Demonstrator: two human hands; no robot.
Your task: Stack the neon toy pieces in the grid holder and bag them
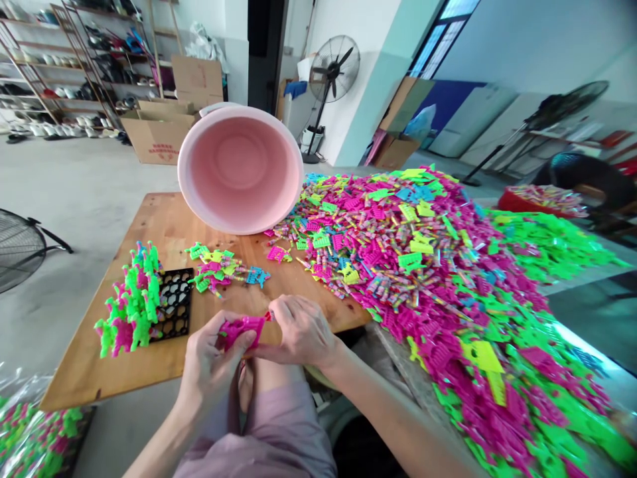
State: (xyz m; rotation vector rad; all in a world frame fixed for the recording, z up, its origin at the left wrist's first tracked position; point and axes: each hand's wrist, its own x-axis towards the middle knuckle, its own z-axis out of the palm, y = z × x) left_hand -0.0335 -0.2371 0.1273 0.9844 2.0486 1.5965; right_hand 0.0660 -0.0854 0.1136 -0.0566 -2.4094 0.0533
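Observation:
My left hand (pixel 212 362) and my right hand (pixel 301 332) are both closed on one small magenta plastic toy piece (pixel 243 328), held just above the near edge of the wooden board (pixel 164 219). The left fingers pinch its left end, the right fingers grip its right end, where a bit of red shows. A black honeycomb rack (pixel 175 302) lies left of my hands, its left side filled with upright green and pink pieces (pixel 130 302). A small loose cluster of pieces (pixel 219 269) lies behind my hands.
A pink bucket (pixel 241 169) lies tipped on its side on the board. A huge heap of pink, green, yellow and blue pieces (pixel 438 279) covers the right. A bag of pieces (pixel 34 431) sits at bottom left. Fans, cardboard boxes and shelves stand behind.

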